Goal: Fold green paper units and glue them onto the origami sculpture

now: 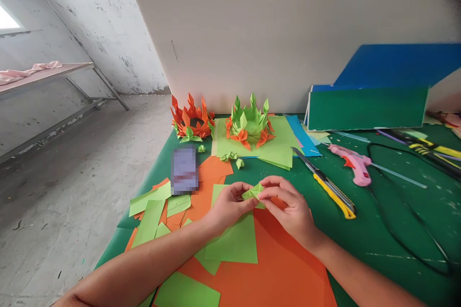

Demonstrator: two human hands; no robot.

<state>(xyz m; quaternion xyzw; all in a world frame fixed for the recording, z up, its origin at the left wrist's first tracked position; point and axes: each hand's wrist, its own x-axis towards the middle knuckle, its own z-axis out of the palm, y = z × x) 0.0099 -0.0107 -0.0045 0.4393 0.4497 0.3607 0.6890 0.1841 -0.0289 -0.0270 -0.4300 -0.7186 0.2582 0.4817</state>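
Note:
A small folded piece of green paper [256,192] is held between both hands above the stacked sheets. My left hand [230,206] pinches its left side between thumb and fingers. On the other side, my right hand [286,206] grips the paper's right edge with its fingertips. Beneath the hands lie a green paper sheet [234,244] and a large orange sheet [284,259]. Several small folded green paper pieces [239,164] rest just beyond. Farther back stand an orange paper crown [190,122] and a green paper crown with orange flowers [250,122].
A yellow utility knife [334,194] lies right of my hands. Beyond it are a pink glue gun [355,160] with a trailing black cord and yellow-handled tools [435,148]. A blurred-out purple object [184,170] sits at left. A large white board [252,33] stands behind.

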